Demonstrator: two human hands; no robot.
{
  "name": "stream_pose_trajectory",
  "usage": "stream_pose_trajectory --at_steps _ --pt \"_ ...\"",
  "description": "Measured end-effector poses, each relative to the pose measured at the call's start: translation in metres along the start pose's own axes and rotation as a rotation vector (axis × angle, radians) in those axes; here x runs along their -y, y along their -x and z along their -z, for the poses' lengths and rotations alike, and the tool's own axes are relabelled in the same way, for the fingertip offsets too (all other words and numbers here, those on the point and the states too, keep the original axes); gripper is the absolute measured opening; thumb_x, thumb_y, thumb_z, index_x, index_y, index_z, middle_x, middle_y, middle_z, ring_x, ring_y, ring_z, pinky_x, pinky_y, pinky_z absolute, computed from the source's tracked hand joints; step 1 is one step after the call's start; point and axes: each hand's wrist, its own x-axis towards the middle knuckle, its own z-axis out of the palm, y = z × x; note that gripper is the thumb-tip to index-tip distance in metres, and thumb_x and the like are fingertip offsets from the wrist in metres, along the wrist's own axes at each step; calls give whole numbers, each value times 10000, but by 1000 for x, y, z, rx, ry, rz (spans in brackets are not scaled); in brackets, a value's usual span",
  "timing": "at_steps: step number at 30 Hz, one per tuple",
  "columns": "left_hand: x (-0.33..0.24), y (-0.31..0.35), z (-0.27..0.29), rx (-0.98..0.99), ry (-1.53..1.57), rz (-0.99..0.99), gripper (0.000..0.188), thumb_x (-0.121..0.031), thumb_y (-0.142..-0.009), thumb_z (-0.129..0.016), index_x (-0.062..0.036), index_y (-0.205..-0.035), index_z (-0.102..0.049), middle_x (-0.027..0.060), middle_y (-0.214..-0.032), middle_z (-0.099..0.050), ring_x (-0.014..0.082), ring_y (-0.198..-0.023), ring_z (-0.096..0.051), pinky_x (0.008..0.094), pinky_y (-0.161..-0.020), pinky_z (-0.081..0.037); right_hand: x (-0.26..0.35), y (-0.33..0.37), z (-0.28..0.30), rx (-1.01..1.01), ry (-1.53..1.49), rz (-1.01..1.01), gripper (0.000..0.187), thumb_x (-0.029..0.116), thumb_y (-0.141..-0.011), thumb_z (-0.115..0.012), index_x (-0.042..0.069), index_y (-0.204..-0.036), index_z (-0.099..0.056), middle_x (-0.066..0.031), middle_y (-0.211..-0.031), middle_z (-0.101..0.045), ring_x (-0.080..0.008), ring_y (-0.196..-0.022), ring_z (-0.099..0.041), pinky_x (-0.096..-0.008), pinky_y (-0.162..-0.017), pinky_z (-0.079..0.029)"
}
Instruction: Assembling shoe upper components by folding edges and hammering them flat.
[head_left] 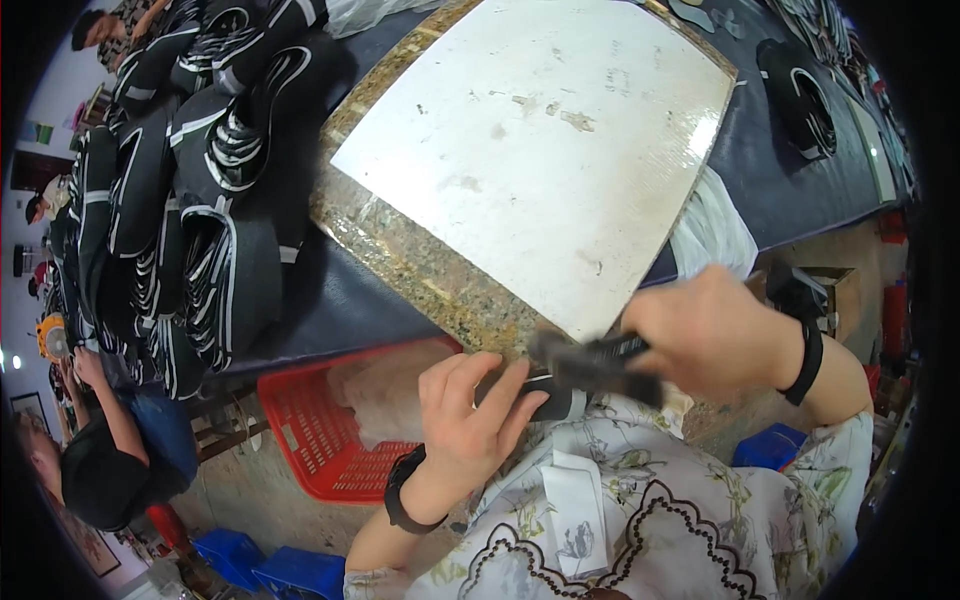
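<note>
My right hand [700, 330] is closed around a dark hammer [600, 368], which is smeared by motion. Its head is over the near corner of a speckled stone slab [400, 235]. Just left of the hammer, my left hand [465, 410] pinches a black, pale-edged shoe-upper piece [565, 400] at the slab's near edge. Fingers and hammer hide part of that piece. A white board [520, 150] with scuffs and a glossy film lies on top of the slab.
Stacks of black pieces with white edging [220, 270] fill the table's left side. Another black bundle [798, 98] lies at the far right. Below the table sit a red plastic basket [320, 430] and blue stools [300, 572]. A person in a black cap [105, 470] works at the left.
</note>
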Motion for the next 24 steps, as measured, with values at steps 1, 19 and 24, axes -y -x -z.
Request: stream_pose_trajectory --at_steps 1,19,24 --pt "-2 1 1 16 -80 -55 351 -80 -652 -801 -51 -962 -639 98 -965 -584 287 -916 -534 382 -781 -419 -4 -4 5 -65 -35 -39 236 255 -837 -657 68 -831 -512 -102 -617 -568 -305 -516 -587 -393 -464 -432" --pt "-1 -6 89 658 718 217 165 -64 -765 -727 -36 -837 -582 74 -749 -601 244 -768 -546 366 -767 -392 -5 -32 -35 -75 -720 413 606 383 -793 -748 -4 -1203 -526 -186 -1142 -589 -339 -1062 -572 -392 -897 -464" --pt "-25 -9 143 -25 1154 210 211 5 -717 -752 61 -790 -562 142 -623 -577 204 -528 -519 354 -549 -423 32 -30 -68 279 -982 479 280 216 -870 -674 11 -1048 -606 -131 -1030 -632 -251 -913 -616 -357 -783 -484"
